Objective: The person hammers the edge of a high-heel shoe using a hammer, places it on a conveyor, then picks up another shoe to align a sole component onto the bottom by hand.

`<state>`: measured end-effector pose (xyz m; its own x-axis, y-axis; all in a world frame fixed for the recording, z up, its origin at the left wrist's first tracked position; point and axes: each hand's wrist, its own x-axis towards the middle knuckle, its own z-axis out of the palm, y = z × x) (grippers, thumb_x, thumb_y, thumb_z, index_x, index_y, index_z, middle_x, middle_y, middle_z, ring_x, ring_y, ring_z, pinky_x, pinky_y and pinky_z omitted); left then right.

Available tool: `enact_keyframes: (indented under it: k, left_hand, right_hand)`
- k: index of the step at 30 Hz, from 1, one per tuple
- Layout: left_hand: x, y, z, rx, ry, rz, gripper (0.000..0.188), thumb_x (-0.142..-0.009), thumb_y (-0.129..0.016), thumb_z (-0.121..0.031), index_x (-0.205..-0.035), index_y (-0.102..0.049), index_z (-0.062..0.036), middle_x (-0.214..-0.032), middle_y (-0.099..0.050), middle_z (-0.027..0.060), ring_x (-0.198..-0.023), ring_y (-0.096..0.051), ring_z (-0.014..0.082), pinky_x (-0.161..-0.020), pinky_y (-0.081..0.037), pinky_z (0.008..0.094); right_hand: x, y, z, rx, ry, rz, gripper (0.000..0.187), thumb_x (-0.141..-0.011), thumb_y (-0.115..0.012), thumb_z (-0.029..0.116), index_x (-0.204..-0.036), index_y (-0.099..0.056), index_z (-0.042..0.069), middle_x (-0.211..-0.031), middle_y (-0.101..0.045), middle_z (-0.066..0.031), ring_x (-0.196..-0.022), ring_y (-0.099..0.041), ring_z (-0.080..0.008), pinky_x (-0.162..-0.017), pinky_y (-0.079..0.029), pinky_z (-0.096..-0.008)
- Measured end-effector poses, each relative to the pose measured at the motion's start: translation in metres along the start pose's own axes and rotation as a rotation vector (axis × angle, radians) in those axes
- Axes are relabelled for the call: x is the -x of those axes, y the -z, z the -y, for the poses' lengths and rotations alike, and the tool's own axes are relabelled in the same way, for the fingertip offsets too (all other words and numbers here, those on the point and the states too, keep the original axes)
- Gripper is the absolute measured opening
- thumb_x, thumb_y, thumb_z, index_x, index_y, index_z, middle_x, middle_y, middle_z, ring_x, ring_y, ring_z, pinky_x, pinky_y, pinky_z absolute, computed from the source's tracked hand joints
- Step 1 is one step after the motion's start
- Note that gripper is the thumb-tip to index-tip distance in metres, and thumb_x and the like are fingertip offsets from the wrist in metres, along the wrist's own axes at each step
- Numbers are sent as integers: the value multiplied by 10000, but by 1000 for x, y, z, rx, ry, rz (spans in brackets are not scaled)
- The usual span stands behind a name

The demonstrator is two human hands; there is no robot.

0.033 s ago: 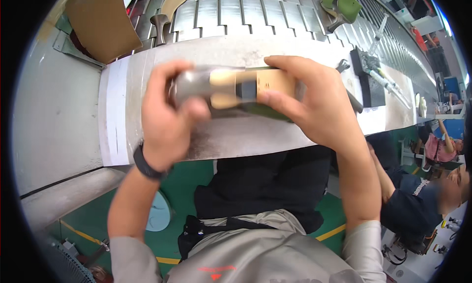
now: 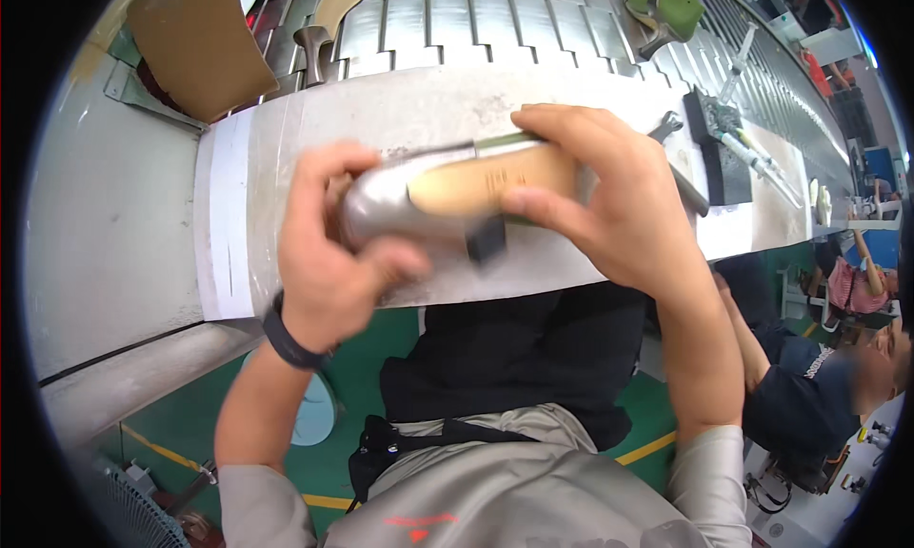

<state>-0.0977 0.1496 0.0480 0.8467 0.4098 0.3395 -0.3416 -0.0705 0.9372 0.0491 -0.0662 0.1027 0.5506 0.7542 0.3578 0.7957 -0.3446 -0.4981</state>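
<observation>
Over the pale work surface [image 2: 428, 105], my two hands hold a shoe [image 2: 466, 184] sideways. It has a shiny grey rounded end at the left, a tan printed face in the middle and a strip of green at the right. Around the grey end, my left hand [image 2: 328, 234] curls its fingers, its thumb blurred by motion. My right hand [image 2: 614, 186] grips the other end, thumb pressed on the tan face and fingers over the far edge. A small dark block [image 2: 486, 241] shows at the shoe's near edge; whether it is attached, I cannot tell.
Beyond the surface runs a slatted metal conveyor [image 2: 457, 24], bearing a tan-and-brown shoe [image 2: 339, 7] and a green shoe [image 2: 678, 15]. A wrench [image 2: 669, 125] and a black block [image 2: 706, 148] with syringes [image 2: 752, 159] lie right. Another person [image 2: 804, 386] sits at the right.
The shoe has turned in my hands, showing more of its tan face. The dark block has shifted from across that face to below the near edge.
</observation>
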Motion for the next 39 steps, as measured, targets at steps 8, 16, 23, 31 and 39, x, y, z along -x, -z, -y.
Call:
enact_keyframes:
  k: [8, 16, 23, 31, 39]
  left_hand:
    - [15, 6, -3, -680, -397, 376, 789, -756, -966, -307, -1402, -631, -2, -1425, -621, 240, -1260, -651, 374, -1053, -539, 450]
    - [9, 6, -4, -657, -368, 408, 752, -780, -951, -288, -1400, -646, 10, -1430, -657, 255, -1296, -672, 386, -1134, -497, 472]
    - [6, 3, -7, -682, -393, 415, 726, -795, -940, -329, -1378, -664, 3, -1386, -684, 254, -1278, -687, 376, -1128, -501, 481]
    - [20, 0, 0, -692, -433, 320, 660, -741, -930, -262, -1326, -713, -47, -1382, -716, 153, -1269, -699, 321, -1082, -488, 499]
    - [9, -13, -21, -810, -260, 586, 847, -752, -862, -133, -1525, -544, 4, -1588, -516, 268, -1466, -533, 390, -1196, -397, 576]
  right_hand:
    - [14, -4, 3, 86, 226, 56, 651, -719, -909, 356, -1279, -742, 70, -1322, -712, -135, -1206, -664, -350, -1117, -430, -566]
    - [6, -21, 2, 129, 317, -26, 644, -718, -877, 460, -1233, -763, 90, -1223, -751, -83, -1109, -691, -305, -1070, -462, -579]
    - [7, -24, 4, 128, 324, -35, 630, -719, -873, 451, -1211, -764, 73, -1131, -771, -68, -998, -697, -283, -1020, -489, -535]
    - [-4, -7, 36, 48, 9, 179, 488, -664, -940, 240, -1085, -798, 37, -1016, -793, -94, -926, -712, -289, -881, -523, -416]
    - [15, -21, -8, 169, 333, -62, 676, -708, -851, 549, -1188, -774, 79, -1240, -758, -80, -1156, -698, -310, -1120, -421, -617]
